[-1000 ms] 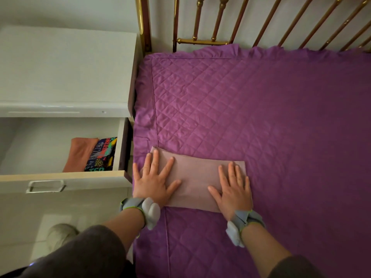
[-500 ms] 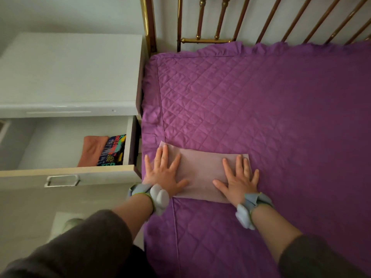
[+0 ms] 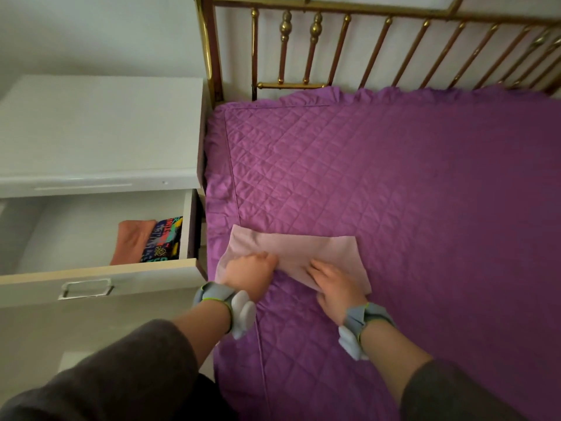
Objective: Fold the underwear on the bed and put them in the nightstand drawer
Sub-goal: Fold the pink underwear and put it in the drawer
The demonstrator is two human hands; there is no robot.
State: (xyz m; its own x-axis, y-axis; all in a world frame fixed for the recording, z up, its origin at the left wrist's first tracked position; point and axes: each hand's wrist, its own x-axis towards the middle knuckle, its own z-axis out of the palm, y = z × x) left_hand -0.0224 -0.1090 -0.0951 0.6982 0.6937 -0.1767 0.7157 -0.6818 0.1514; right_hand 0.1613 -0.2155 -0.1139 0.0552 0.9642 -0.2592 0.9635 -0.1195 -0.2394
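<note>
Bedspread (image 3: 394,192) carries the pink underwear (image 3: 318,250) at its near-left edge, beside the open nightstand drawer (image 3: 91,271) already holding two folded pairs. Folding is under way; you next carry the left end across. Left hand (image 3: 249,273) is curled on that end; right hand (image 3: 337,287) presses flat, fingers extended.

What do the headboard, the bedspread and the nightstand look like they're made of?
Headboard: polished brass-toned metal, judging by shiny turned bars. Bedspread: purple quilted fabric, diamond stitching, ruffled edge. Nightstand: probably white laminated or painted board, smooth with a slight gloss.
</note>
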